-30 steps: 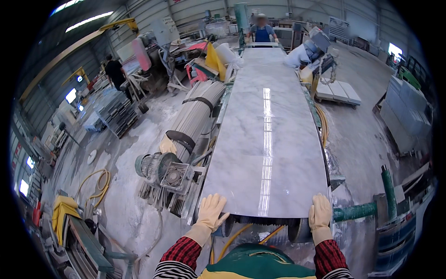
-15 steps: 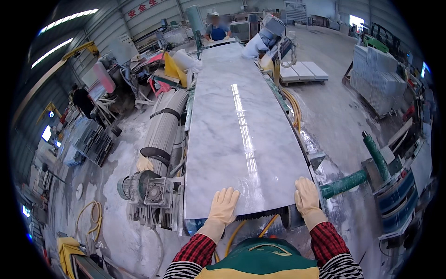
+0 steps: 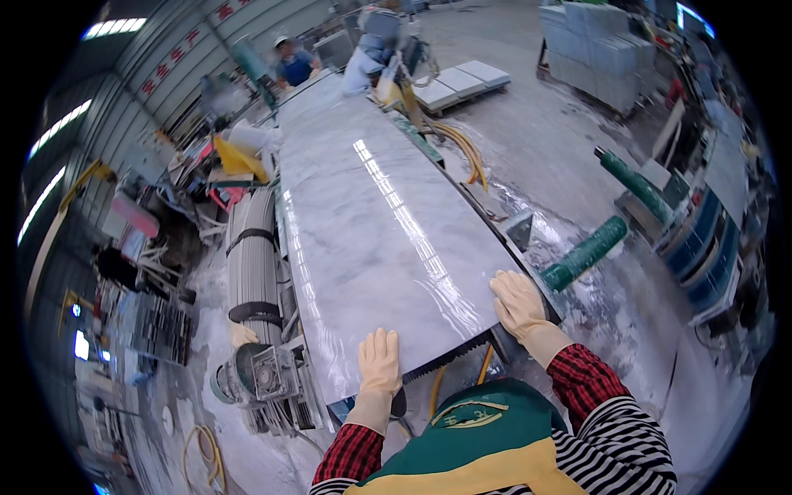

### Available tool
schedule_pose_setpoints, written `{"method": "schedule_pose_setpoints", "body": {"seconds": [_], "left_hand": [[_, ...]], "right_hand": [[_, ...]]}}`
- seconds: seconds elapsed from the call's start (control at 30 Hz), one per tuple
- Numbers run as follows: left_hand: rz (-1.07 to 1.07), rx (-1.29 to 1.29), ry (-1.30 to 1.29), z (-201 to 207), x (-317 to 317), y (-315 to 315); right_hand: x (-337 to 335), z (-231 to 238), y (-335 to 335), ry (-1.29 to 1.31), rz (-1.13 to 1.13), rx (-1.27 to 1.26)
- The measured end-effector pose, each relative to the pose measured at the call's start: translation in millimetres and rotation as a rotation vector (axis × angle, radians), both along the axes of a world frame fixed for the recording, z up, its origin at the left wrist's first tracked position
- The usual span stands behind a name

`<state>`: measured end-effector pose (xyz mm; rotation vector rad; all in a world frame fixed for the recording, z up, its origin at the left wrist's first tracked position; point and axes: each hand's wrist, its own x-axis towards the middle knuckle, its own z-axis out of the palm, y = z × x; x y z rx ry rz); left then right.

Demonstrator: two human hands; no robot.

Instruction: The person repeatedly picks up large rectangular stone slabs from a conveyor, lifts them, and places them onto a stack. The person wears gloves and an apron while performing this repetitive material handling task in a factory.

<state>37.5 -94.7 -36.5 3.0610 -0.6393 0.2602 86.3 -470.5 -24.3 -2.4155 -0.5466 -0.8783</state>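
Note:
A long, polished white slab with grey veining (image 3: 363, 239) lies flat on a machine bed and stretches away from me, its top glossy with light reflections. My left hand (image 3: 379, 363), in a cream rubber glove, rests with straight fingers flat on the slab's near end, left of its middle. On the near right corner lies my right hand (image 3: 518, 304), gloved alike, its fingers extended over the top surface. The undersides of both palms are hidden. Below the near edge a dark toothed strip (image 3: 445, 360) shows.
A motor with gearbox (image 3: 262, 373) and a strapped grey roll-like bundle (image 3: 252, 276) flank the slab's left side. Green cylinders (image 3: 586, 252) stand at right. A co-worker (image 3: 294, 64) is at the far end. Stacked pale slabs (image 3: 596, 58) and yellow hoses (image 3: 466, 153) lie beyond.
My view has turned, so the slab now slants toward the upper left and the surroundings have shifted left. Both hands stay on its near end.

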Motion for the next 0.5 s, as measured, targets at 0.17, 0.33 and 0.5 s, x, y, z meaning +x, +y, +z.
{"method": "schedule_pose_setpoints", "body": {"seconds": [0.17, 0.33, 0.5], "left_hand": [[0.105, 0.087, 0.096, -8, -6, -6], [0.091, 0.021, 0.211, -10, -8, 12], [-0.083, -0.009, 0.312, 65, 11, 27]], "right_hand": [[-28, 1, -6, 0.124, 0.073, 0.163], [-80, -30, -13, 0.064, 0.091, 0.450], [-93, -39, -31, 0.326, 0.192, 0.462]]}}
